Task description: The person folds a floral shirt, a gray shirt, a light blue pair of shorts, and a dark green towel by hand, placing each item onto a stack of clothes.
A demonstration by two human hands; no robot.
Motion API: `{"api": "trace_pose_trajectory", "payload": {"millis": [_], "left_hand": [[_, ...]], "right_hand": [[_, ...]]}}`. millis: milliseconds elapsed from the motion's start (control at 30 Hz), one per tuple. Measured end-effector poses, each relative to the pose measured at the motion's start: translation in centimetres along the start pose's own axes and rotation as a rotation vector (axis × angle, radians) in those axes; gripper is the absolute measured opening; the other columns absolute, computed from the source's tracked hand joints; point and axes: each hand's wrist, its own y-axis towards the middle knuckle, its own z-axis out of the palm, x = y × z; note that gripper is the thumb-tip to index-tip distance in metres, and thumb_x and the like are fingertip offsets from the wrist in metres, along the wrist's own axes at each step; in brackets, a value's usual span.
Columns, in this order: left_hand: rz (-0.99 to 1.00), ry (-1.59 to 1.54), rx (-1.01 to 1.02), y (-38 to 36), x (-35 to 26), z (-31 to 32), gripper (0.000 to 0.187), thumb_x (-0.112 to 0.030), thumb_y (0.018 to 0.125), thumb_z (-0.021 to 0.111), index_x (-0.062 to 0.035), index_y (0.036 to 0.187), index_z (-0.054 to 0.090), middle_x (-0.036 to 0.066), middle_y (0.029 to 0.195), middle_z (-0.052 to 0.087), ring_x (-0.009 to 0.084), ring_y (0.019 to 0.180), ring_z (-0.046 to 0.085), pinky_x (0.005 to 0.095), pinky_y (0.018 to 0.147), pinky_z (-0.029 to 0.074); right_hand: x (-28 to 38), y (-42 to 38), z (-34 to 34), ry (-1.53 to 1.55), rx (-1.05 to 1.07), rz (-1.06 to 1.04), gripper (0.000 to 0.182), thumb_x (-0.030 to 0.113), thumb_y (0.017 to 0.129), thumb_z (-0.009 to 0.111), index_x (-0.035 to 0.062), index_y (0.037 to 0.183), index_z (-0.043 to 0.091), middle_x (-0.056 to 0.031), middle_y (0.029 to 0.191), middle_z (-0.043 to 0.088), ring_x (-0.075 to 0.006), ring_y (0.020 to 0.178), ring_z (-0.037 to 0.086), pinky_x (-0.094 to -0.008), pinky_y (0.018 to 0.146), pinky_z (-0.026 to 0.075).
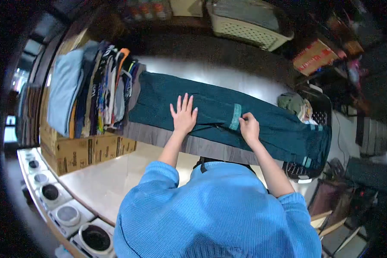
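1. Left hand (183, 115): fingers spread apart and pressed flat on the dark teal garment (228, 116), holding nothing, near the middle of the cloth.
2. Right hand (249, 127): fingers drawn together, apparently pinching a fold of the same garment just beside its pale teal band (235, 116).
3. Dark teal garment: laid lengthwise along the worktop (167, 137), most of it flat; its far-right end hangs over the worktop's right edge.
4. Progress, as a judgement: the cloth looks spread and partly smoothed, with no fold made yet; a thin dark cord or seam runs between the two hands.
5. Stack of folded clothes (94, 94): many colours, standing on edge at the worktop's left end, atop a cardboard box (90, 150). It touches the garment's left end and limits room there.
6. White laundry basket (249, 26): beyond the far edge, well apart.
7. Dark basket with clothes (305, 112): at the right end, beneath the hanging cloth.
8. Blue knitted sleeves (215, 210): the person's own, nearest the camera.
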Motion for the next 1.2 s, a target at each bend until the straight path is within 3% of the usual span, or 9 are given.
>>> {"api": "trace_pose_trajectory", "payload": {"millis": [300, 467, 667, 800, 833, 933, 967, 1100, 1200], "left_hand": [[-0.027, 0.056, 0.160, 0.3, -0.1, 0.2, 0.060, -0.042, 0.100, 0.042, -0.0210, 0.154, 0.028, 0.001, 0.163, 0.020, 0.0278, 0.150, 0.013, 0.0650, 0.114, 0.010], [-0.304, 0.067, 0.305, 1.2, -3.4, -1.9, 0.069, -0.043, 0.098, 0.047, -0.0117, 0.154, 0.024, 0.010, 0.162, 0.019, 0.0356, 0.150, 0.011, 0.0683, 0.112, 0.008], [0.340, -0.323, -0.028, -1.6, -21.6, -2.6, 0.059, -0.018, 0.085, 0.067, -0.0055, 0.139, 0.047, 0.020, 0.147, 0.044, 0.0409, 0.142, 0.032, 0.0556, 0.115, 0.022], [0.717, -0.356, 0.230, -5.2, -33.8, 0.2, 0.059, -0.020, 0.082, 0.072, -0.0045, 0.135, 0.051, 0.015, 0.144, 0.048, 0.0343, 0.138, 0.040, 0.0507, 0.115, 0.028], [0.721, -0.339, 0.269, -6.0, -35.7, 0.8, 0.060, -0.021, 0.083, 0.070, -0.0039, 0.137, 0.049, 0.014, 0.145, 0.047, 0.0329, 0.139, 0.038, 0.0499, 0.115, 0.028], [0.669, -0.273, 0.317, -6.8, -38.6, 2.8, 0.059, -0.020, 0.088, 0.063, -0.0060, 0.142, 0.044, 0.013, 0.150, 0.041, 0.0316, 0.142, 0.034, 0.0506, 0.117, 0.023], [0.679, -0.210, 0.318, -6.7, -38.8, 3.4, 0.058, -0.018, 0.088, 0.062, -0.0067, 0.143, 0.044, 0.012, 0.150, 0.040, 0.0317, 0.142, 0.034, 0.0510, 0.117, 0.023], [0.717, -0.104, 0.332, -6.2, -38.6, 3.1, 0.057, -0.011, 0.089, 0.060, -0.0092, 0.144, 0.043, 0.010, 0.152, 0.039, 0.0317, 0.143, 0.032, 0.0524, 0.117, 0.022], [0.741, -0.136, 0.357, -6.0, -37.6, 2.4, 0.058, -0.010, 0.088, 0.060, -0.0096, 0.144, 0.044, 0.008, 0.152, 0.041, 0.0305, 0.143, 0.033, 0.0526, 0.118, 0.021]], "right_hand": [[-4.4, -1.5, -6.4, -0.232, -0.060, -0.187, 0.032, 0.022, 0.084, 0.070, 0.0020, 0.106, 0.058, -0.0209, 0.080, 0.067, -0.0377, 0.080, 0.066, -0.0506, 0.070, 0.050], [-15.9, -2.6, -18.7, -0.270, -0.259, 0.164, 0.034, 0.027, 0.083, 0.069, 0.0007, 0.104, 0.063, -0.0247, 0.096, 0.067, -0.0416, 0.091, 0.065, -0.0481, 0.079, 0.053], [-34.8, -6.5, -28.3, -0.414, -0.381, 0.483, 0.022, 0.018, 0.082, 0.067, 0.0013, 0.094, 0.059, -0.0217, 0.089, 0.068, -0.0431, 0.085, 0.065, -0.0512, 0.077, 0.053], [-39.2, -8.0, -28.1, -0.788, 0.015, 0.115, 0.018, 0.013, 0.077, 0.066, 0.0059, 0.092, 0.059, -0.0129, 0.097, 0.069, -0.0337, 0.105, 0.062, -0.0486, 0.085, 0.050], [-40.4, -7.9, -27.7, -0.841, 0.222, 0.116, 0.025, 0.016, 0.081, 0.063, 0.0050, 0.104, 0.060, -0.0134, 0.116, 0.065, -0.0312, 0.120, 0.054, -0.0493, 0.095, 0.045], [-45.0, -8.4, -26.6, -1.110, 0.054, -0.295, 0.036, 0.018, 0.086, 0.057, 0.0030, 0.119, 0.058, -0.0181, 0.134, 0.055, -0.0325, 0.127, 0.049, -0.0527, 0.104, 0.039], [-46.3, -8.1, -26.6, -1.154, 0.205, -0.251, 0.046, 0.019, 0.088, 0.056, 0.0024, 0.131, 0.053, -0.0200, 0.144, 0.045, -0.0328, 0.133, 0.044, -0.0544, 0.111, 0.031], [-48.6, -7.3, -28.0, -0.942, 0.067, -0.377, 0.020, 0.012, 0.086, 0.054, 0.0031, 0.098, 0.066, -0.0166, 0.125, 0.060, -0.0326, 0.124, 0.051, -0.0541, 0.111, 0.031], [-45.7, -7.2, -31.6, -0.809, 0.157, -0.268, 0.017, 0.011, 0.085, 0.052, 0.0039, 0.095, 0.064, -0.0137, 0.106, 0.064, -0.0304, 0.113, 0.056, -0.0531, 0.110, 0.033]]}}
